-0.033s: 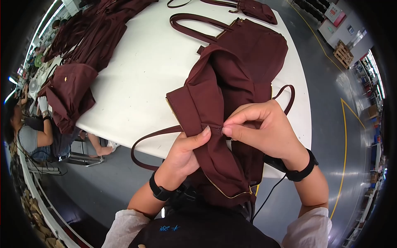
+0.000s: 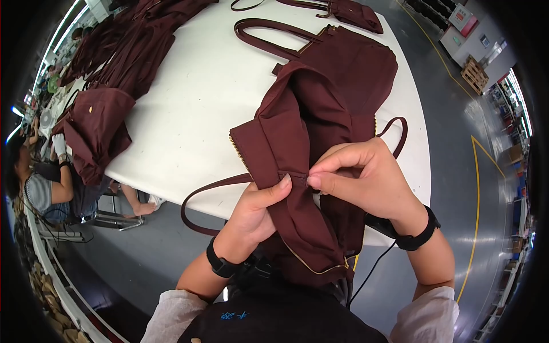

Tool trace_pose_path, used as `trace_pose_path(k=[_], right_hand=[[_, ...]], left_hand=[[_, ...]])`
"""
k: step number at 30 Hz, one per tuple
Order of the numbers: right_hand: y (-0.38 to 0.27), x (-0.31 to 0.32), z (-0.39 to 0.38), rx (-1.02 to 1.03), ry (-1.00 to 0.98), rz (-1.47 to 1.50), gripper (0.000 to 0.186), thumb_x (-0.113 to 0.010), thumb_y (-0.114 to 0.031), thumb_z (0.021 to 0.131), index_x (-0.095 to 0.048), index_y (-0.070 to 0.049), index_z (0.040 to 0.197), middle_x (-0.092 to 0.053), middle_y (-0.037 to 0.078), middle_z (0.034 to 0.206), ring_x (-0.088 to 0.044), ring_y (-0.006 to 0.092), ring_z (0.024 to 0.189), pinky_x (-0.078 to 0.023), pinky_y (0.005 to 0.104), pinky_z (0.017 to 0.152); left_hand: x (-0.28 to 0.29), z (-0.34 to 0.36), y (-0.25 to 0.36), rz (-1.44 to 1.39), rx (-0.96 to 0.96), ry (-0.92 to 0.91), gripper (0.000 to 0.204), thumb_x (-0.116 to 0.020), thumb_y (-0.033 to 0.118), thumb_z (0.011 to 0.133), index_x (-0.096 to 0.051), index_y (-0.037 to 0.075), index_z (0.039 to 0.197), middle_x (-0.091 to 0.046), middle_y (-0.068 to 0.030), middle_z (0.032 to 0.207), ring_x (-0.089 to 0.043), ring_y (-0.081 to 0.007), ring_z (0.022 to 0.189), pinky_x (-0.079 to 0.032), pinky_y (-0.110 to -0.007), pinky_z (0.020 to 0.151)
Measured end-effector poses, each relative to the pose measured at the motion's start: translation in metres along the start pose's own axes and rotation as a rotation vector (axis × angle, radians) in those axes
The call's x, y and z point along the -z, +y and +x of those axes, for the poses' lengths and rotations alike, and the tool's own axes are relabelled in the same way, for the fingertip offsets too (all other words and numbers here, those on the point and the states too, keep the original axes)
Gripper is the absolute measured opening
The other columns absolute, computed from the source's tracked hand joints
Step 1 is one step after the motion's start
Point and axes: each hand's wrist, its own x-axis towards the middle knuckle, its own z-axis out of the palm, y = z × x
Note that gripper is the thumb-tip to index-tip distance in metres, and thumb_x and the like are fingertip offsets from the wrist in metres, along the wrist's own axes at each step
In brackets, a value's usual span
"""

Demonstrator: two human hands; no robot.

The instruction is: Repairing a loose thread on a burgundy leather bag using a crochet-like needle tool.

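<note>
A dark maroon fabric bag [image 2: 349, 74] lies with its near end hanging over the table edge toward me. Gold zipper teeth run along its opened edges, and a thin strap loops out to the left. My left hand [image 2: 254, 211] grips the bag's edge, thumb on top beside a narrow stitched seam band [image 2: 293, 174]; its other fingers are hidden under the cloth. Thumb and forefinger of my right hand [image 2: 363, 177] pinch at the right end of that band. Whatever lies between those fingertips is too small to make out.
The bag rests on a white table [image 2: 194, 103]. More maroon bags [image 2: 100, 126] are heaped along its left side, and a small one [image 2: 355, 16] lies at the far edge. A seated person [image 2: 43, 191] works at the left. A wooden pallet [image 2: 474, 74] stands across the grey floor.
</note>
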Motion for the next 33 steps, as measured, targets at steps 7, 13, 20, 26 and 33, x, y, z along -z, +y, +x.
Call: trace_pose_path(k=[7, 13, 20, 26, 33], right_hand=[[0.000, 0.003, 0.000, 0.007, -0.045, 0.031, 0.006, -0.074, 0.003, 0.082, -0.074, 0.003, 0.089, -0.071, 0.009, 0.084, -0.065, 0.0112, 0.073, -0.052, 0.0230, 0.066], [-0.002, 0.002, 0.000, 0.000, -0.011, 0.012, 0.010, -0.073, -0.004, 0.082, -0.073, 0.005, 0.086, -0.070, 0.005, 0.074, -0.061, 0.0050, 0.066, -0.048, 0.0205, 0.059], [-0.005, 0.007, 0.000, -0.034, -0.024, -0.004, 0.010, -0.071, -0.004, 0.082, -0.073, 0.005, 0.085, -0.070, 0.005, 0.072, -0.061, 0.0050, 0.065, -0.049, 0.0203, 0.059], [-0.016, 0.012, 0.006, 0.013, -0.141, -0.204, 0.010, -0.069, -0.004, 0.081, -0.071, 0.005, 0.081, -0.067, 0.009, 0.066, -0.063, 0.0098, 0.060, -0.050, 0.0228, 0.058], [-0.018, 0.002, 0.001, 0.057, -0.053, -0.408, 0.007, -0.066, -0.004, 0.076, -0.065, 0.003, 0.072, -0.066, 0.015, 0.066, -0.066, 0.0237, 0.059, -0.050, 0.0321, 0.056]], left_hand=[[-0.004, -0.001, -0.001, 0.073, -0.013, 0.048, 0.042, -0.062, 0.014, 0.096, -0.049, -0.001, 0.133, -0.059, -0.0104, 0.128, -0.057, -0.0212, 0.118, -0.046, -0.038, 0.103], [-0.006, -0.001, -0.001, 0.097, -0.018, 0.087, 0.042, -0.062, 0.013, 0.095, -0.049, 0.000, 0.133, -0.059, -0.0104, 0.128, -0.058, -0.0207, 0.118, -0.047, -0.038, 0.102], [-0.010, -0.001, -0.002, 0.182, -0.055, 0.094, 0.035, -0.062, 0.011, 0.095, -0.056, 0.000, 0.127, -0.062, -0.0090, 0.123, -0.060, -0.0184, 0.113, -0.048, -0.036, 0.100], [-0.009, -0.002, -0.002, 0.234, -0.050, 0.109, 0.032, -0.064, 0.010, 0.094, -0.059, 0.001, 0.124, -0.064, -0.0074, 0.119, -0.061, -0.0168, 0.111, -0.048, -0.035, 0.098], [-0.012, -0.002, -0.007, 0.368, -0.161, 0.170, 0.030, -0.067, 0.012, 0.093, -0.062, 0.003, 0.121, -0.066, -0.0049, 0.115, -0.061, -0.0132, 0.106, -0.049, -0.030, 0.092]])
